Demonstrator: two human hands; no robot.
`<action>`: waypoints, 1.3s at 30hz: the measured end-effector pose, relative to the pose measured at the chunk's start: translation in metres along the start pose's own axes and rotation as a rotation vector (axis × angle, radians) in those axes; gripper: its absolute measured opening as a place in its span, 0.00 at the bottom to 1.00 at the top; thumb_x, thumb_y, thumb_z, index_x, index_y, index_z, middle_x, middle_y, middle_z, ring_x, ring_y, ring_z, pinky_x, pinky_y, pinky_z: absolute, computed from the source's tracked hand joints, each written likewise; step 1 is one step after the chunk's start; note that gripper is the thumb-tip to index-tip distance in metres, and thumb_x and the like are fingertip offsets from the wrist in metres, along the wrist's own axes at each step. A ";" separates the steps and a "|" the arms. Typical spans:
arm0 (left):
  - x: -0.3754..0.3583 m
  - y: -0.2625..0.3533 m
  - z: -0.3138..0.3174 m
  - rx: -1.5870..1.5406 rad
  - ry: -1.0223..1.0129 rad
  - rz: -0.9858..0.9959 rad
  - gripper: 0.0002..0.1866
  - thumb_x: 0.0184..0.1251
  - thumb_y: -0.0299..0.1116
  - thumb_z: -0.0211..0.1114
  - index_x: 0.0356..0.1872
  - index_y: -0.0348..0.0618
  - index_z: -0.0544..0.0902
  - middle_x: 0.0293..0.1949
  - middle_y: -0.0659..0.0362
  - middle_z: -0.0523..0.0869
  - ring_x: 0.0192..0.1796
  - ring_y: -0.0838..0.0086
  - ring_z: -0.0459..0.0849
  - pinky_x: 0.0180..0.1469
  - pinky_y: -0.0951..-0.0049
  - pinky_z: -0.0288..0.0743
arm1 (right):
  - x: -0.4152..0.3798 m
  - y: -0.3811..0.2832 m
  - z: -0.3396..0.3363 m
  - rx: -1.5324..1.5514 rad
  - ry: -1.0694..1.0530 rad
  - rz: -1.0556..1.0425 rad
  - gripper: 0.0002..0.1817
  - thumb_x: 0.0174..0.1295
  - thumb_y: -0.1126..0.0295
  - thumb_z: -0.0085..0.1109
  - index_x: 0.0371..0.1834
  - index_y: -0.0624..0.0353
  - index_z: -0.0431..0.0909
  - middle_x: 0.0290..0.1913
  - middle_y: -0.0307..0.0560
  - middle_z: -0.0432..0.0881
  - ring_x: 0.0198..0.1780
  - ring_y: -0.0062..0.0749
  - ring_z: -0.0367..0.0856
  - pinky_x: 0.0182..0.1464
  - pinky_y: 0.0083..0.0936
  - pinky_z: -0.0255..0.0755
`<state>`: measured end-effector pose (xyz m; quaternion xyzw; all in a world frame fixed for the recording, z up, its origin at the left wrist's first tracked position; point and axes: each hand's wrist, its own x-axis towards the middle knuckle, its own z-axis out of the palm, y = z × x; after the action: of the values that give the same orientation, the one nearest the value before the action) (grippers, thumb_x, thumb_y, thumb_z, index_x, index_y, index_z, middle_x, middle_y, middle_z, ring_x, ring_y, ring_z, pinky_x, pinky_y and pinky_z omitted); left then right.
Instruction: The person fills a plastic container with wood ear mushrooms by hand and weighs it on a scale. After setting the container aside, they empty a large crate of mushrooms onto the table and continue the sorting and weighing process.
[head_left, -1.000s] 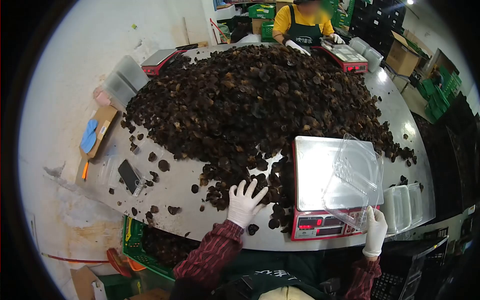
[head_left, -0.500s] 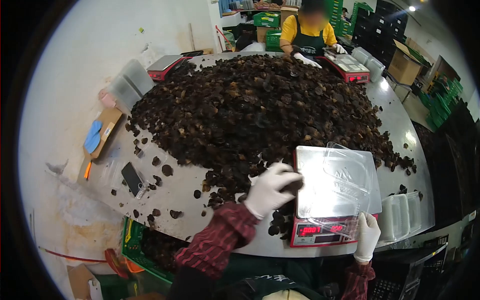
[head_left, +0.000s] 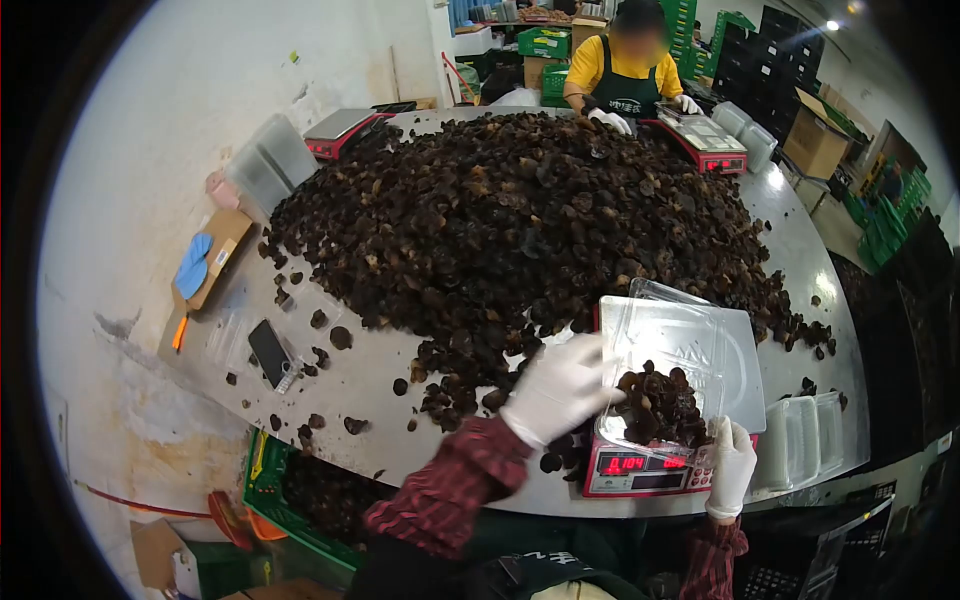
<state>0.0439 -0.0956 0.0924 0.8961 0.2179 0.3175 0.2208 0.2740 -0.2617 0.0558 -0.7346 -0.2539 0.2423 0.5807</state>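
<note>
A clear plastic container (head_left: 690,330) lies open on a red-and-silver digital scale (head_left: 742,370). A clump of dark wood ear mushrooms (head_left: 662,405) sits in its near part, and the red display reads 0.104. My left hand (head_left: 562,388), in a white glove, is at the container's left side beside the clump. Its fingers reach out toward the mushrooms, slightly blurred. With closed fingers, my gloved right hand (head_left: 732,468) grips the container's near right corner. Beyond both hands spreads a large heap of wood ear mushrooms (head_left: 500,220).
Stacked clear containers (head_left: 800,440) stand right of the scale. A phone (head_left: 268,352) and loose mushrooms lie on the metal table (head_left: 380,390) to the left. A green crate (head_left: 262,470) sits below the edge. Across the heap, a co-worker (head_left: 625,75) works beside another scale (head_left: 712,150).
My left hand moved right and down to the container, letting go of its dark handful. Mushrooms now lie inside, and the display went from about -0.007 to 0.104. My right hand kept its grip.
</note>
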 end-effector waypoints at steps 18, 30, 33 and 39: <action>-0.110 -0.119 0.022 0.043 0.156 -0.498 0.05 0.47 0.24 0.68 0.28 0.43 0.85 0.32 0.54 0.82 0.41 0.61 0.81 0.47 0.68 0.74 | -0.015 0.001 -0.006 -0.054 0.031 -0.050 0.12 0.68 0.65 0.56 0.39 0.65 0.78 0.25 0.32 0.73 0.23 0.10 0.65 0.23 0.12 0.58; 0.019 0.032 0.017 -0.334 0.111 0.027 0.09 0.51 0.25 0.70 0.36 0.42 0.85 0.39 0.57 0.82 0.44 0.67 0.81 0.48 0.71 0.75 | 0.001 0.022 0.000 -0.327 0.033 -0.275 0.13 0.65 0.66 0.59 0.44 0.65 0.78 0.25 0.36 0.77 0.21 0.11 0.68 0.23 0.12 0.63; 0.037 0.042 0.074 0.073 -0.170 0.273 0.12 0.54 0.35 0.69 0.39 0.46 0.80 0.47 0.58 0.78 0.48 0.63 0.76 0.48 0.64 0.72 | 0.010 0.025 0.006 -0.376 0.077 -0.476 0.14 0.65 0.65 0.59 0.44 0.66 0.79 0.25 0.40 0.79 0.22 0.13 0.70 0.24 0.16 0.66; 0.041 0.060 0.072 0.104 -0.016 0.322 0.24 0.54 0.43 0.67 0.54 0.53 0.77 0.60 0.55 0.71 0.57 0.58 0.72 0.56 0.58 0.67 | 0.012 0.016 0.005 -0.215 -0.028 -0.184 0.15 0.68 0.65 0.56 0.47 0.68 0.76 0.25 0.39 0.76 0.24 0.15 0.66 0.26 0.17 0.62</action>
<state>0.1355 -0.1408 0.0930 0.9321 0.0860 0.3298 0.1223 0.2817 -0.2535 0.0387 -0.7629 -0.3527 0.1698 0.5145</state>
